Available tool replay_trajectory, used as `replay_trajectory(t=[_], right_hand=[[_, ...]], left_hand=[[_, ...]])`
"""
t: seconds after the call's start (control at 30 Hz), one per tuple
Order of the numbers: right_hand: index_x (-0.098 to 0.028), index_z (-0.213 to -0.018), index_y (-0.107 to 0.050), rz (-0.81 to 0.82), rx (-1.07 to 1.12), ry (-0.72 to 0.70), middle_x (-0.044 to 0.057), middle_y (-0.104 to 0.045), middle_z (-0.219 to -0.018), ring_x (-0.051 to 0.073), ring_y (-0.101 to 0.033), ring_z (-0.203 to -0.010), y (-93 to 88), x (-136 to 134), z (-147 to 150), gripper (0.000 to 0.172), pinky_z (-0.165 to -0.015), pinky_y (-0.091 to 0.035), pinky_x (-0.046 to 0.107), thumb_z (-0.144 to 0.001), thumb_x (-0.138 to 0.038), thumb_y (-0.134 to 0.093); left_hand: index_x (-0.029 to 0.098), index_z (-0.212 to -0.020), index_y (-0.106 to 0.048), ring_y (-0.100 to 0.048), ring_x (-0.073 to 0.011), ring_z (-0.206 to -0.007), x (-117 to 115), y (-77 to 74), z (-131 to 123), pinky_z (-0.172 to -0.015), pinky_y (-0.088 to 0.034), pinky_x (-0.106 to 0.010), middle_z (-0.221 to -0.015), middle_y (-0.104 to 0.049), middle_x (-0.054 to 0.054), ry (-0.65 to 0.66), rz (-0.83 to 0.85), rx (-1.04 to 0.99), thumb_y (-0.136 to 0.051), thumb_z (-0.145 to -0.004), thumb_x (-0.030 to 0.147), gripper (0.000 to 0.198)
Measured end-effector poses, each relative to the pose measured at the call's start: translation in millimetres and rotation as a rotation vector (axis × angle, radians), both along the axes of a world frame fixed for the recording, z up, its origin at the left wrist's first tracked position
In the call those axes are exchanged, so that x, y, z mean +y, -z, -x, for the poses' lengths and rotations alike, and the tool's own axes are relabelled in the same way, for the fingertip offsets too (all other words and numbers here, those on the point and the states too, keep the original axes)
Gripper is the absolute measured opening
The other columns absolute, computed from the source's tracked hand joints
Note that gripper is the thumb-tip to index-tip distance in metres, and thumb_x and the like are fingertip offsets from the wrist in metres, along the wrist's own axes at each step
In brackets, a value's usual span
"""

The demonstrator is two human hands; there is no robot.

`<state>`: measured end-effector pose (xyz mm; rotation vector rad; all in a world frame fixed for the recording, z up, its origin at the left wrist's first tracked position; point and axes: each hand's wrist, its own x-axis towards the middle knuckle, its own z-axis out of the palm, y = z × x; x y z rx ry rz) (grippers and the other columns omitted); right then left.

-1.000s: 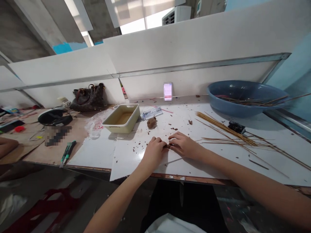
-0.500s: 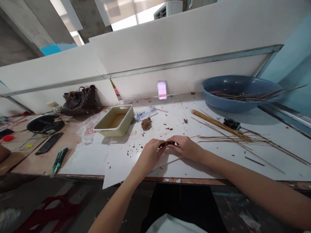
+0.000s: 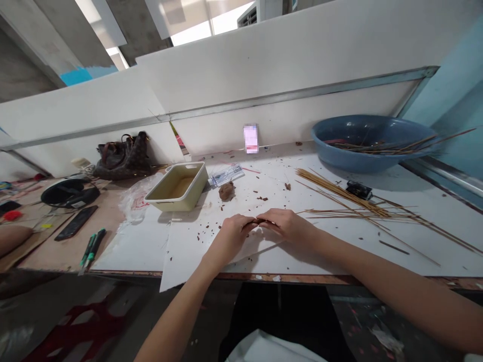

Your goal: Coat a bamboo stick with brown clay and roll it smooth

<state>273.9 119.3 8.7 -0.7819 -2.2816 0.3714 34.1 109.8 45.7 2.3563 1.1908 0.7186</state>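
Observation:
My left hand (image 3: 234, 234) and my right hand (image 3: 285, 224) meet above the white board, fingertips almost touching. Both pinch a small strip of dark brown clay-like material (image 3: 258, 221), largely covered by the fingers. Just beyond my left hand lies a brown lump (image 3: 227, 191) that looks like the same stuff, with dark crumbs strewn around it. A bundle of thin tan sticks (image 3: 332, 188) rests to the right of my right hand, with several loose ones (image 3: 350, 213) nearer to it. Whether a stick runs inside the brown strip is hidden.
A cream plastic tub (image 3: 177, 205) stands left of the lump, beside a clear plastic bag (image 3: 139, 198). A wide blue basin (image 3: 362, 161) holding sticks is at the back right. Green-handled cutters (image 3: 92, 246), a dark phone (image 3: 76, 222) and a handbag (image 3: 124, 158) lie left. Another person's arm (image 3: 13, 237) shows far left.
My fingers have shifted slightly on the brown strip, and both hands sit a touch higher in view. At the far left, the other person's arm reaches further in.

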Motion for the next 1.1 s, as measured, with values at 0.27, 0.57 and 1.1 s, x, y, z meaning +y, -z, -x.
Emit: replay_trajectory(t=[0.27,0.57,1.1], right_hand=[[-0.022,-0.135,-0.07,-0.017,0.066,-0.024,0.013,-0.078,-0.12,0.026,-0.075,-0.11,-7.2,-7,3,0.034,-0.098,-0.064,0.045,-0.114,-0.038,-0.049],[-0.022,-0.133,-0.073,-0.021,0.101,-0.007,0.011,-0.08,-0.118,0.025,-0.077,-0.108,-7.4,-6,0,0.034,-0.098,-0.064,0.043,-0.114,-0.037,-0.049],[-0.02,-0.139,-0.065,-0.173,0.044,-0.031,0.014,-0.078,-0.121,0.027,-0.077,-0.108,-5.8,-1,-3,0.031,-0.092,-0.067,0.043,-0.109,-0.027,-0.061]], left_hand=[[0.026,-0.115,-0.08,-0.073,-0.0208,-0.081,-1,-10.1,0,-0.077,-0.056,-0.031,-0.096,-0.082,-0.003,0.013,0.062,-0.005,-0.069,-0.101,0.023,0.018],[0.023,-0.124,-0.075,-0.074,-0.0231,-0.092,-5,-0.3,-2,-0.084,-0.058,-0.034,-0.103,-0.078,-0.009,0.046,-0.163,0.047,-0.058,-0.11,0.03,0.024],[0.02,-0.117,-0.075,-0.07,-0.0209,-0.087,1,-2.6,1,-0.079,-0.052,-0.031,-0.098,-0.073,-0.007,0.084,-0.075,0.125,-0.053,-0.112,0.022,0.022]])
